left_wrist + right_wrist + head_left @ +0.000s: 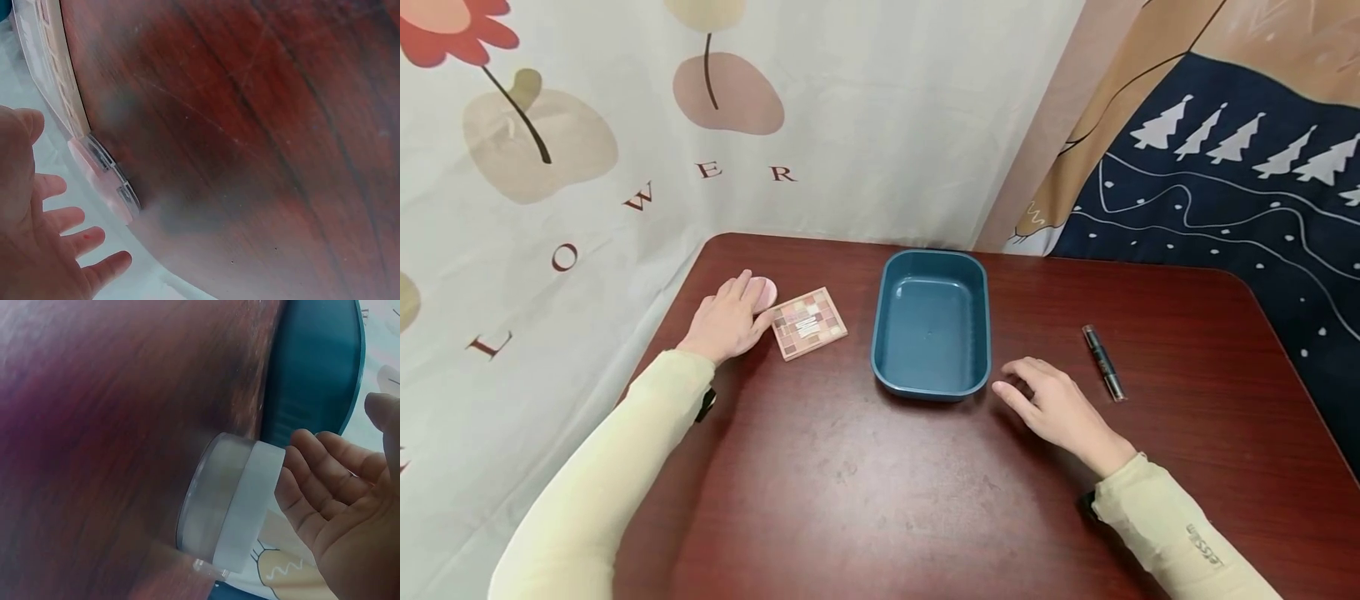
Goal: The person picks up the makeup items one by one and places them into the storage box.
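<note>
My left hand (pixel 724 323) is held over a round pink compact (pixel 765 293) at the table's left side, its fingers spread and partly covering it. In the left wrist view, a gap shows between those fingers and the compact (pixel 103 178). Right beside it lies an eyeshadow palette (pixel 822 323) with a clear lid. My right hand (pixel 1060 407) hovers right of the blue bin, fingers loosely bent and thumb apart. Close to its fingertips, the right wrist view shows a clear round jar with a white lid (pixel 253 509); the hand hides this jar in the head view.
A deep blue plastic bin (pixel 930 333) with nothing in it stands at the table's middle. To the right lies a dark, slim, pen-like tube (pixel 1105 362). Patterned curtains (pixel 880 125) hang behind the reddish-brown table (pixel 865 500).
</note>
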`<state>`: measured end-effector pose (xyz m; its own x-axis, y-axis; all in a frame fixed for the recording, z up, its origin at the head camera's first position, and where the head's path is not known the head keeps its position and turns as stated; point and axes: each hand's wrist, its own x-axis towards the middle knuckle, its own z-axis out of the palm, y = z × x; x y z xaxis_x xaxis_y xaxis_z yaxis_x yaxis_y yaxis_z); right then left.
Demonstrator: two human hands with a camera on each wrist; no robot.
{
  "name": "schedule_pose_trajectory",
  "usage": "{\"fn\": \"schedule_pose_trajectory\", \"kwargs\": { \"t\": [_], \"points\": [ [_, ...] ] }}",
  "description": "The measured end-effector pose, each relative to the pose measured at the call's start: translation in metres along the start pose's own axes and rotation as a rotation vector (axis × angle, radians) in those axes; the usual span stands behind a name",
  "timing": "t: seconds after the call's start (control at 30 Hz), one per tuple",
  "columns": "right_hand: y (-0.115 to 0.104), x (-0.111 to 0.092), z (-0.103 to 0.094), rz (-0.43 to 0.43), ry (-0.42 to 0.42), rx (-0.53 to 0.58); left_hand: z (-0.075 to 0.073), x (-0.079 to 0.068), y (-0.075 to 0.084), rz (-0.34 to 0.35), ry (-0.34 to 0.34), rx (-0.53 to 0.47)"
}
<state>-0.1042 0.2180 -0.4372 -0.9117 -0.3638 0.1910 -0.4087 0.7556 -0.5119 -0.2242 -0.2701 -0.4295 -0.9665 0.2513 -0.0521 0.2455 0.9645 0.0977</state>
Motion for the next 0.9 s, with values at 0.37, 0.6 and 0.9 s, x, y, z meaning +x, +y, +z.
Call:
{"fn": "schedule_pose_trajectory", "kwargs": {
  "t": [0.37,0.6,0.9],
  "points": [
    [0.001,0.003,0.005,-0.014,0.009,0.013,0.000,0.011,-0.003,-0.029,-0.072,0.022],
    [0.002,0.006,0.007,-0.045,0.036,0.006,0.001,0.019,-0.005,-0.055,-0.123,0.039],
    [0.001,0.007,0.009,-0.046,0.031,0.004,-0.006,0.024,0.001,-0.079,-0.178,0.042]
  ]
}}
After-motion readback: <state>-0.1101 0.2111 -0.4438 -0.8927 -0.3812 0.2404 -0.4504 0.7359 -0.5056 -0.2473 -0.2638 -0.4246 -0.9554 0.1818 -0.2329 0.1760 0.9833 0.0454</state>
